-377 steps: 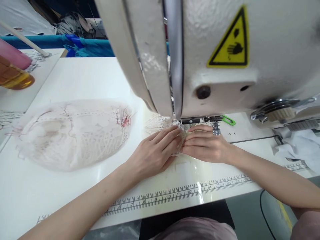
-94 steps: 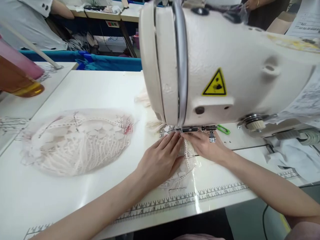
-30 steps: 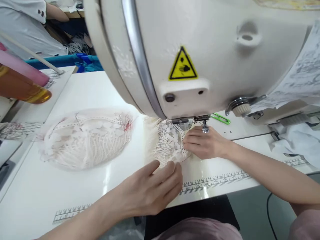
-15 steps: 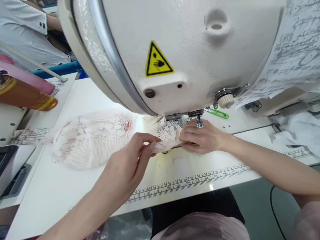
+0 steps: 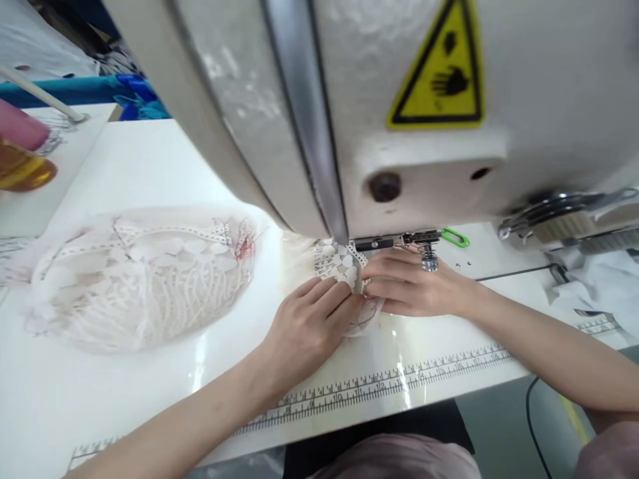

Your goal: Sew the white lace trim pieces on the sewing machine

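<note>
A small white lace piece point(image 5: 338, 266) lies under the presser foot point(image 5: 389, 241) of a white sewing machine point(image 5: 399, 100). My left hand point(image 5: 309, 319) lies on its near edge with curled fingers pressed onto the lace. My right hand point(image 5: 409, 283) rests just right of it, fingers together and flat, their tips on the lace beside the foot. Both hands meet over the lace. The needle is hidden behind the machine head.
A stack of round lace pieces point(image 5: 140, 279) lies at the left on the white table point(image 5: 150, 159). A printed ruler point(image 5: 399, 379) runs along the front edge. A green clip point(image 5: 455, 237) sits behind the foot. An amber bottle point(image 5: 22, 169) stands far left; white cloth point(image 5: 599, 293) at right.
My left hand, which held the lace's edge lifted half a second ago, has come down and presses it flat beside my right hand. The view has moved closer under the machine head.
</note>
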Demonstrator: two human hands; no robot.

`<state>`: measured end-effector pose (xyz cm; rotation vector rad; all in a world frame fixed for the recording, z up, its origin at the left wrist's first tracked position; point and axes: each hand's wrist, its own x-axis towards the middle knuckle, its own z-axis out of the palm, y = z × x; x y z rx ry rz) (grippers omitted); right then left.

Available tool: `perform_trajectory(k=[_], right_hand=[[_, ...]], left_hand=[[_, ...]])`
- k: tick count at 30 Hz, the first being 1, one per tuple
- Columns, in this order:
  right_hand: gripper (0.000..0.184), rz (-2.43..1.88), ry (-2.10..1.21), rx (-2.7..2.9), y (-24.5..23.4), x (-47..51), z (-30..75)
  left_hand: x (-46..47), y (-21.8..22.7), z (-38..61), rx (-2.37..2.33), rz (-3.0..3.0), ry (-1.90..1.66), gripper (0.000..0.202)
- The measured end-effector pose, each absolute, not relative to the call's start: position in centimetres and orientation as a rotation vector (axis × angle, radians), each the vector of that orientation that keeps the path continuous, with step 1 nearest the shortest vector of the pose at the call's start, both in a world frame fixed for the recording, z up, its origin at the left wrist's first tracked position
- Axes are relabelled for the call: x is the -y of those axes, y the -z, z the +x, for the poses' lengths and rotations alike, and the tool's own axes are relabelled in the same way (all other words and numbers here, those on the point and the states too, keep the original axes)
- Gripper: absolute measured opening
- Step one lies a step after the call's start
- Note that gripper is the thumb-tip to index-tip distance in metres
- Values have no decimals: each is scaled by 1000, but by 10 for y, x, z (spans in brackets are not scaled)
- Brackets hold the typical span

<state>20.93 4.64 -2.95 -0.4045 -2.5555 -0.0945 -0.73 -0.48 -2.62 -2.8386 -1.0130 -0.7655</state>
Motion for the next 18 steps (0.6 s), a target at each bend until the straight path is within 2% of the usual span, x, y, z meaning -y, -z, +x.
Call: perform_trajectory(k=[4, 8, 18], right_hand=[[12, -379, -25, 2574, 28, -46, 207], [6, -345, -164, 2514, 31, -48, 206], [11, -332, -180, 2446, 35, -47, 207]], left_hand=[[7, 21, -11, 954, -2689, 665, 14], [6, 19, -11, 901, -2613, 646, 20], [4, 30, -13, 949, -2762, 645, 24]])
